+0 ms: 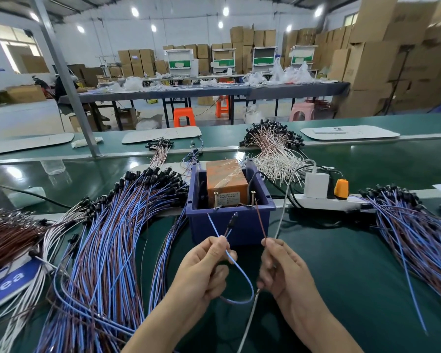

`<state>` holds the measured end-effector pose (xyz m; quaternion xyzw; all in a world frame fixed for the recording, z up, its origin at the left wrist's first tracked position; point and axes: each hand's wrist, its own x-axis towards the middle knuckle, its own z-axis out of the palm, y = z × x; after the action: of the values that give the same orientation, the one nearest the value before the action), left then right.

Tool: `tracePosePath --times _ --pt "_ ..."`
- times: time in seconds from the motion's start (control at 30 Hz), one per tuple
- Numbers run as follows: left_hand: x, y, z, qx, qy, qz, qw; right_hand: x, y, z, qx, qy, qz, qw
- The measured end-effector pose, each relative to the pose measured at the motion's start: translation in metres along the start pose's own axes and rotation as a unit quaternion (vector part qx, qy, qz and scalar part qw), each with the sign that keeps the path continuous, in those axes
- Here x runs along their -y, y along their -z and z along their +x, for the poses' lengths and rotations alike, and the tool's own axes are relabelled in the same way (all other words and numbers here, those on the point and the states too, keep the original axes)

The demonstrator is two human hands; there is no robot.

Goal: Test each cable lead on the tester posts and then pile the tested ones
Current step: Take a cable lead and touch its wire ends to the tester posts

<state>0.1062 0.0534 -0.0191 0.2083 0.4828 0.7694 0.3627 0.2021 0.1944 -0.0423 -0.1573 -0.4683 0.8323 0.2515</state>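
Note:
A blue box (229, 225) holds an orange tester (225, 182) with two upright screw posts, the left post (216, 200) and the right post (253, 198). My left hand (204, 266) pinches the blue lead (214, 226) of one cable, just below the box front; the cable's black connector (233, 219) sticks up beside it. My right hand (280, 266) pinches the brown lead (260, 220), whose tip points up toward the right post. The cable loops down between my hands.
A large pile of blue and brown cables (107, 238) covers the green bench at the left. Another blue pile (407, 225) lies at the right. A white power strip (326, 200) with plugs sits behind. White cables (275, 154) lie farther back.

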Motion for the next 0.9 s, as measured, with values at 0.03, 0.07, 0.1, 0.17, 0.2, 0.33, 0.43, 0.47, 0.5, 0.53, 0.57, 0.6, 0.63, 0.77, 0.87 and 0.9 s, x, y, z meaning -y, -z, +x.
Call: tracePosePath --times 0.03,0.07,0.1,0.17,0.2,0.33,0.43,0.47,0.5,0.53,0.57,0.6,0.63,0.77,0.87,0.9 --pt "0.001 0.000 -0.001 0.005 0.003 0.007 1.000 0.000 0.001 0.000 0.003 0.000 0.001 1.000" --pt "0.001 0.000 -0.002 0.011 0.007 0.015 1.000 0.000 0.002 0.000 0.004 0.001 0.002 1.000" --pt "0.001 0.000 -0.002 0.021 0.012 0.022 0.999 0.000 0.002 0.000 0.003 0.001 0.004 1.000" --pt "0.003 0.002 -0.005 0.042 0.023 0.031 0.998 0.000 0.002 -0.001 -0.003 -0.002 0.008 1.000" --pt "0.003 0.003 -0.005 0.045 0.028 0.030 0.998 0.001 0.002 -0.001 -0.007 -0.004 0.011 1.000" --pt "0.005 0.008 0.002 0.013 0.019 0.009 1.000 0.003 0.000 0.001 -0.015 -0.007 0.014 1.000" --pt "0.005 0.013 0.010 -0.042 -0.020 -0.003 0.999 0.003 0.000 0.006 -0.017 -0.006 0.009 1.000" --pt "0.005 0.015 0.011 -0.056 -0.031 0.001 0.998 0.003 0.000 0.008 -0.017 -0.007 0.007 1.000" --pt "0.005 0.016 0.013 -0.063 -0.038 0.006 0.997 0.002 0.000 0.010 -0.016 -0.006 0.003 1.000" --pt "0.005 0.017 0.013 -0.065 -0.043 0.013 0.997 0.002 0.000 0.011 -0.016 -0.005 0.000 1.000" --pt "0.006 0.018 0.014 -0.067 -0.044 0.018 0.997 0.002 -0.001 0.013 -0.017 -0.004 -0.001 1.000" --pt "0.006 0.019 0.014 -0.068 -0.043 0.019 0.997 0.003 -0.001 0.014 -0.019 -0.004 -0.001 1.000" --pt "0.006 0.019 0.014 -0.069 -0.040 0.015 0.997 0.003 -0.001 0.015 -0.021 -0.005 0.002 1.000" --pt "0.006 0.021 0.016 -0.072 -0.034 -0.016 0.997 0.003 0.000 0.015 -0.018 -0.005 0.005 1.000" --pt "0.005 0.021 0.018 -0.092 -0.047 -0.007 0.995 0.003 -0.001 0.014 -0.011 -0.004 0.000 1.000" --pt "0.004 0.021 0.018 -0.095 -0.053 -0.007 0.994 0.003 -0.001 0.013 -0.010 -0.003 0.000 1.000"
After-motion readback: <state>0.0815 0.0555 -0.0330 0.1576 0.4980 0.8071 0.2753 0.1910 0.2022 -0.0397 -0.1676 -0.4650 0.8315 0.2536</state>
